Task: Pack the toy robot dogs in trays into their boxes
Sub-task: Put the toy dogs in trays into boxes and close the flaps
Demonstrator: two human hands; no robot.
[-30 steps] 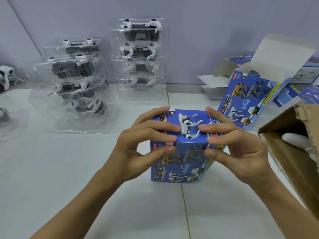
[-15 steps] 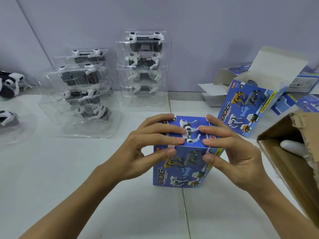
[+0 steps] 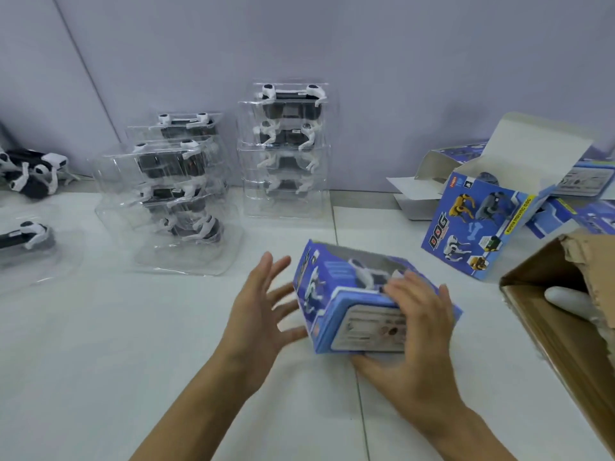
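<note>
We have tipped the box onto its side, right hand holding it, left hand let go beside it, so it looks packed.

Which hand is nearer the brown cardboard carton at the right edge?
Right. The right hand grips the blue box on the side toward the cardboard carton; the left hand is open on the box's far side, farther away.

A: What can't you make out?
B: The cardboard carton is cut off at the right edge, and the blue box is motion-blurred; its label print seems unreadable.
</note>
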